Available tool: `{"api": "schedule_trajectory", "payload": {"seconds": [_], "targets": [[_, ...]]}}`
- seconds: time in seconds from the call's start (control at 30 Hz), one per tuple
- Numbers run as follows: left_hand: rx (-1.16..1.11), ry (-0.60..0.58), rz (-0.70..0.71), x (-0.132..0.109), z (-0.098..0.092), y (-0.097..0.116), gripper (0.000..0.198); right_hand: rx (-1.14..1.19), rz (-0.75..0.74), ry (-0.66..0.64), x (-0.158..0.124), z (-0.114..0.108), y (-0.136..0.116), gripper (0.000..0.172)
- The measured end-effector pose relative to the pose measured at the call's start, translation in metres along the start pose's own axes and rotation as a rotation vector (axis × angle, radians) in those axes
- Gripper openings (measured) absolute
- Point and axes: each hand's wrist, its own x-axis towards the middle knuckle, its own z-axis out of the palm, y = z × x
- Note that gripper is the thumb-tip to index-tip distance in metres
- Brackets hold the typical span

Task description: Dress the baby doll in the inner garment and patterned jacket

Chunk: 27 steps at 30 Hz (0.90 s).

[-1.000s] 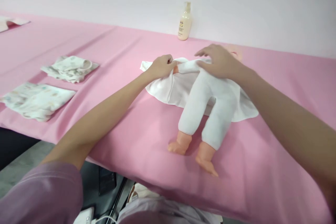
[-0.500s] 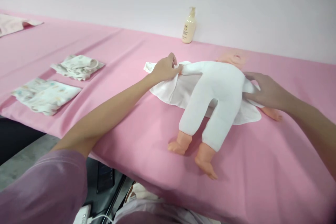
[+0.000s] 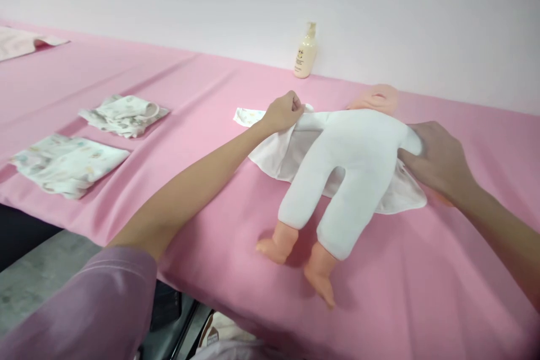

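Observation:
A baby doll (image 3: pixel 358 146) with a white cloth body lies on its back, feet towards me. Beneath it an open white baby shirt (image 3: pixel 270 156) is spread, with a patterned sleeve cuff (image 3: pixel 247 117) showing at the left. My left hand (image 3: pixel 284 112) is closed on the shirt by the end of one doll arm (image 3: pixel 312 121); the doll's hand there is hidden. At the other side, my right hand (image 3: pixel 442 154) wraps round the doll's other arm near the shoulder, thumb below. That arm's lower part is mostly covered by my wrist.
A cream pump bottle (image 3: pixel 305 55) stands by the wall. Two patterned folded garments, one nearer (image 3: pixel 71 163) and one farther (image 3: pixel 126 115), lie at the left. A pink cloth (image 3: pixel 25 42) is at the far left. The pink table cover (image 3: pixel 236 270) hangs over the front edge.
My left hand has curled tighter and shifted slightly right over the doll's hand. My right hand has closed further round the arm, and the doll's feet have swung a little left.

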Motion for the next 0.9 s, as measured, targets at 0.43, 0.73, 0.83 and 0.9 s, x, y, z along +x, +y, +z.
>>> {"api": "schedule_trajectory", "payload": {"seconds": [0.43, 0.73, 0.83, 0.9], "targets": [[-0.045, 0.019, 0.035, 0.004, -0.009, 0.01, 0.012, 0.165, -0.107, 0.048, 0.011, 0.001, -0.057, 0.043], [-0.069, -0.012, 0.049, 0.004, -0.017, 0.017, 0.015, 0.262, -0.084, 0.023, 0.018, -0.003, -0.095, 0.038], [-0.098, -0.034, 0.022, 0.003, -0.022, 0.019, 0.015, 0.3, -0.078, 0.016, 0.019, -0.001, -0.099, 0.039], [-0.114, -0.062, 0.016, 0.002, -0.023, 0.021, 0.013, 0.308, -0.093, -0.012, 0.018, 0.005, -0.098, 0.04]]}}
